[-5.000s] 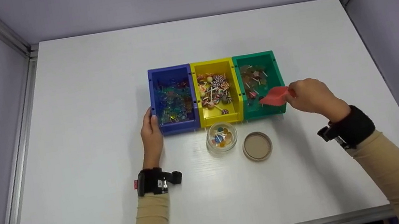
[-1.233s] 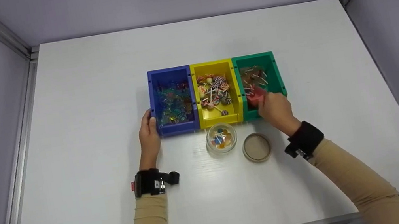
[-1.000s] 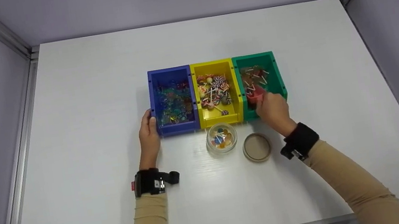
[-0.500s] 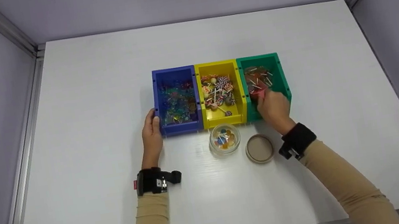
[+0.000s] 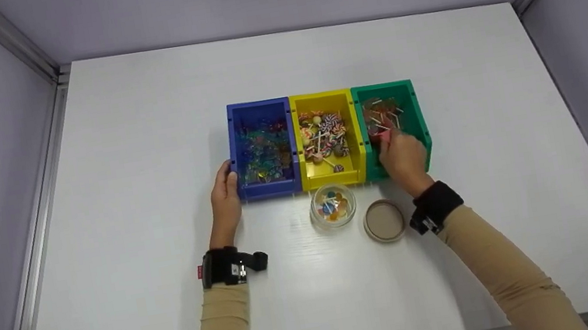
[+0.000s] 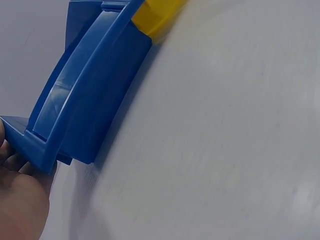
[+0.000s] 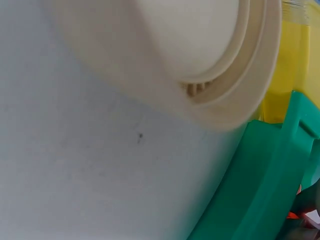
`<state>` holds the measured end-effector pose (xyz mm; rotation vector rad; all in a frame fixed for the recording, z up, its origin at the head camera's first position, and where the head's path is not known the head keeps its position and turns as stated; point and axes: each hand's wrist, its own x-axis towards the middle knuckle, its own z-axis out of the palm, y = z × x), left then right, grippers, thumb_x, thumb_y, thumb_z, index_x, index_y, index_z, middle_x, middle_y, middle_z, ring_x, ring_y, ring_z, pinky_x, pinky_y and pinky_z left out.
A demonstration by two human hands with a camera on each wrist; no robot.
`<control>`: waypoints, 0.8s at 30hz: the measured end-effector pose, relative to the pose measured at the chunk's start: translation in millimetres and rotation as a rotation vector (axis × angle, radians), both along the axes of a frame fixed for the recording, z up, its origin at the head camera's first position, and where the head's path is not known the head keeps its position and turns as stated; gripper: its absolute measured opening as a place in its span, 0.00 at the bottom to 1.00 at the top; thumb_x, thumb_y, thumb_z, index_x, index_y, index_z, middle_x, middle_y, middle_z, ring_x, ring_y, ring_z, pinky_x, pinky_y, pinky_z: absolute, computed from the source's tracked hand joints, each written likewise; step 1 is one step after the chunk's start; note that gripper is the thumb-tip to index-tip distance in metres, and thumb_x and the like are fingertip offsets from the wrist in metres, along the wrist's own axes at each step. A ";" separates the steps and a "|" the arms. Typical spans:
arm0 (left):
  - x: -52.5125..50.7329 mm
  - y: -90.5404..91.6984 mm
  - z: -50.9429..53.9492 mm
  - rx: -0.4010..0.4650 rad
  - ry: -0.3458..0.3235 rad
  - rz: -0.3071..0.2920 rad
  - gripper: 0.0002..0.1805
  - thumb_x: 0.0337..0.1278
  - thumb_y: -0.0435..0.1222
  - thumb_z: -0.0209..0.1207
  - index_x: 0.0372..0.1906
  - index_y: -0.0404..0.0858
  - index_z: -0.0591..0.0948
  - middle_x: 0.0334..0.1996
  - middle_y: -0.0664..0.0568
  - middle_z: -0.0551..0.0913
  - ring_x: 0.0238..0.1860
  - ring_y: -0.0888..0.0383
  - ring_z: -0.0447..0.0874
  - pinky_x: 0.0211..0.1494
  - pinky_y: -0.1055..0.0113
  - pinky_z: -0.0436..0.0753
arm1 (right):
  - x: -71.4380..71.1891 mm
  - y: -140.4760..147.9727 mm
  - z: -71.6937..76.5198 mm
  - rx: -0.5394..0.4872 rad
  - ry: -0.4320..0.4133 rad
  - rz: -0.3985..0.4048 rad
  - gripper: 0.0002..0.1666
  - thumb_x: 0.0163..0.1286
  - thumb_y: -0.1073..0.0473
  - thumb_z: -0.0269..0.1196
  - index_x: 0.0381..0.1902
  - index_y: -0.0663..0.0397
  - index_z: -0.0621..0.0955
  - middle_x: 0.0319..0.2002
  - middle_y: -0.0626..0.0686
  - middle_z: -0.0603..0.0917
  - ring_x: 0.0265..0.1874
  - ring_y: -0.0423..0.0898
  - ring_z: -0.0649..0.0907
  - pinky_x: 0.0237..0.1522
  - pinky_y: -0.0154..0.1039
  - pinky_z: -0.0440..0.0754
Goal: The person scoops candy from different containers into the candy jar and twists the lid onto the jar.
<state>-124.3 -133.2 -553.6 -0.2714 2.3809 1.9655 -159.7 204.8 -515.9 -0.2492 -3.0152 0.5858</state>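
My left hand [image 5: 225,202] holds the near left side of the blue bin [image 5: 233,139]. In the left wrist view, fingers [image 6: 15,162] bend around that bin's corner. The right hand [image 5: 405,159] grips a red scoop [image 5: 385,135] inside the green bin [image 5: 422,133]. Much of the scoop is hidden by the hand and by the candies. Clear-wrapped lollipops [image 5: 380,110] lie around the scoop. Just in front of the bins stands an open clear jar [image 5: 317,220], with several colourful candies [image 5: 332,206] in it.
Between the blue and green bins sits a yellow bin [image 5: 333,179] with striped lollipops [image 5: 330,124]. Wrapped candies [image 5: 262,152] fill the blue bin. A round beige lid [image 5: 385,221] lies upturned right of the jar, near my right wrist. All stand on a white table [image 5: 315,297].
From above the green bin's front right corner, my right hand has moved left and down into it with the scoop. Lately it shifts only slightly. The left hand stays on the blue bin.
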 end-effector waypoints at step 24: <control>1.7 2.3 -3.0 0.017 0.047 0.014 0.27 0.77 0.38 0.39 0.73 0.30 0.58 0.74 0.36 0.59 0.77 0.44 0.54 0.80 0.52 0.57 | 4.8 3.5 -5.3 -0.083 0.009 -0.011 0.21 0.77 0.52 0.50 0.43 0.67 0.78 0.35 0.68 0.83 0.35 0.62 0.83 0.42 0.57 0.82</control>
